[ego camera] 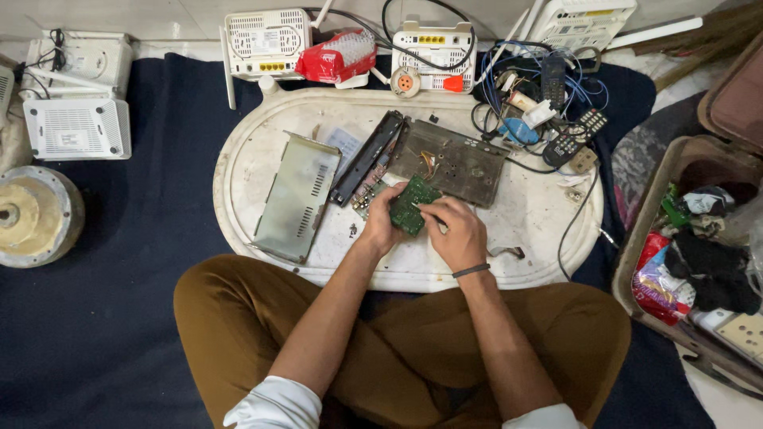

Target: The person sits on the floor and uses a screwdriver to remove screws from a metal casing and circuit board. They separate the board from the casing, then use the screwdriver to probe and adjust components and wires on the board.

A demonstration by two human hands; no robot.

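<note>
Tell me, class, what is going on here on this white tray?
A person sits cross-legged on a dark blue mat at a white oval tray. The left hand holds a green circuit board over the tray, and the right hand presses a thin tool against it. An opened metal case and its loose cover lie on the tray. White routers, remote controls and tangled cables sit around it.

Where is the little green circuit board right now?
The green circuit board sits mid-frame between the left hand and right hand, over the white tray.
</note>
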